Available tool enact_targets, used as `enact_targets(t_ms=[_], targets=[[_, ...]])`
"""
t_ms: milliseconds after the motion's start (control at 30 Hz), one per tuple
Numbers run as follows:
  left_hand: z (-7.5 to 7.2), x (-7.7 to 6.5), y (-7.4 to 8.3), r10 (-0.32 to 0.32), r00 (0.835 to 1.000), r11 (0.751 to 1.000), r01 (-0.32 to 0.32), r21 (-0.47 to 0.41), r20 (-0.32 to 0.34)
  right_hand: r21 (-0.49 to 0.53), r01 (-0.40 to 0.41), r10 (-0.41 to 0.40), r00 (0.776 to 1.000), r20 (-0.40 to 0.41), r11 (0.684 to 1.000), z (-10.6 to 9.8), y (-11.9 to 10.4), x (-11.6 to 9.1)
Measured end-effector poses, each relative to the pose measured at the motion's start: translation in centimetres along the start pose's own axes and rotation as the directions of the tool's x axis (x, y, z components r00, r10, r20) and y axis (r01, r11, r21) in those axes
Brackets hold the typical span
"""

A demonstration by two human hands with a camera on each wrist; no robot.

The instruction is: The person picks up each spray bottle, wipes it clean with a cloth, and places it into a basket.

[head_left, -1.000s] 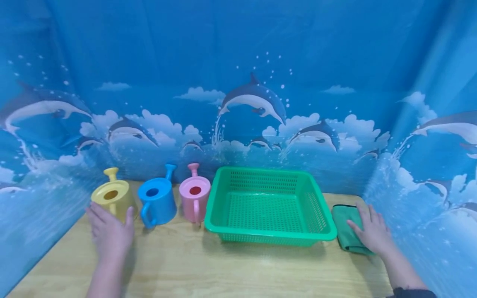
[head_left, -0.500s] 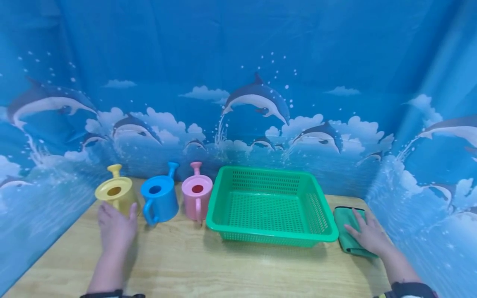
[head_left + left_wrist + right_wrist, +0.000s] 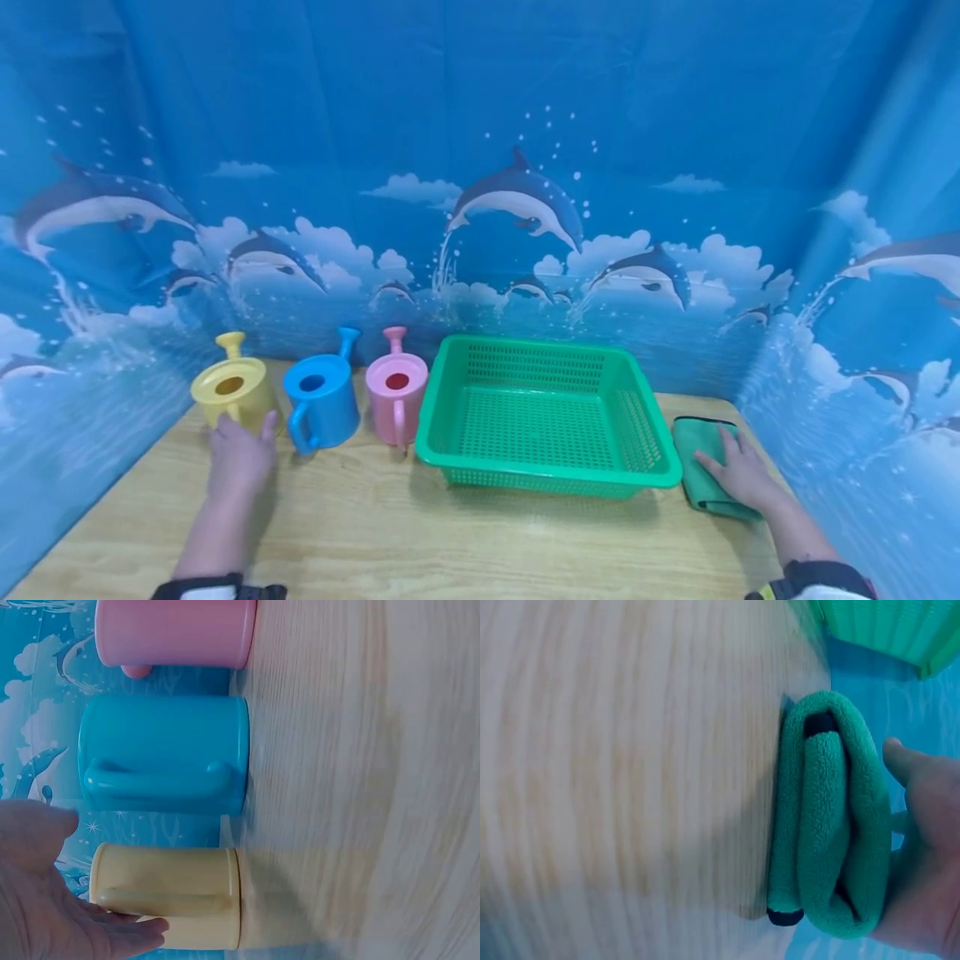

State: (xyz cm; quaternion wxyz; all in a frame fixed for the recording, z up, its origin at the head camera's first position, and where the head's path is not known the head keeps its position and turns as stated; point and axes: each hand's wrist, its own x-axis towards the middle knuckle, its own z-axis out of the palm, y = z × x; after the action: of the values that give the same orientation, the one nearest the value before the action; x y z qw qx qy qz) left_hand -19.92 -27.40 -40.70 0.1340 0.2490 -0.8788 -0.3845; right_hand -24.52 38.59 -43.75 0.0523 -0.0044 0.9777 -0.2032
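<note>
A yellow watering can (image 3: 253, 393) stands upright at the far left of the table, its spout toward the backdrop. My left hand (image 3: 242, 463) is at its handle (image 3: 165, 902); in the left wrist view the fingertips overlap the handle's side, while the thumb points away, apart from the can. To the right stand a blue watering can (image 3: 337, 408) and a pink watering can (image 3: 384, 412). On the far right, my right hand (image 3: 741, 480) rests on a folded green towel (image 3: 825, 810) with black edging, fingers spread and thumb out to the side.
A green perforated plastic basket (image 3: 547, 478) sits between the pink can and the towel, with nothing in it. A blue dolphin-print backdrop (image 3: 480, 108) encloses the wooden table (image 3: 480, 550) at the back and both sides.
My left hand has shifted right and slightly down, from the yellow can's left side to its handle, its fingers drawing in. My right hand stays on the towel. The head view has shifted slightly.
</note>
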Motion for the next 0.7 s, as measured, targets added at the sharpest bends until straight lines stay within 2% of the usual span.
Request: enact_targets(t_ms=[133, 300, 467, 700], targets=[[-0.5, 1.0, -0.2, -0.005, 0.998, 0.999, 0.002, 0.044, 0.059, 0.025, -0.037, 0.038, 0.999, -0.013, 0.999, -0.3, 0.6, 0.1], [-1.2, 2.1, -0.7, -0.021, 0.988, 0.994, 0.005, 0.105, 0.15, 0.083, -0.097, 0.094, 0.995, 0.043, 0.992, -0.4, 1.3, 0.1], [-1.6, 2.9, -1.5, 0.008, 0.982, 0.995, -0.027, 0.098, 0.186, 0.1, -0.146, 0.136, 0.985, 0.103, 0.984, -0.7, 1.5, 0.3], [-1.9, 3.3, -2.1, 0.017, 0.973, 0.995, -0.039, 0.091, 0.232, 0.114, -0.181, 0.168, 0.979, 0.112, 0.977, -1.1, 1.3, 0.5]])
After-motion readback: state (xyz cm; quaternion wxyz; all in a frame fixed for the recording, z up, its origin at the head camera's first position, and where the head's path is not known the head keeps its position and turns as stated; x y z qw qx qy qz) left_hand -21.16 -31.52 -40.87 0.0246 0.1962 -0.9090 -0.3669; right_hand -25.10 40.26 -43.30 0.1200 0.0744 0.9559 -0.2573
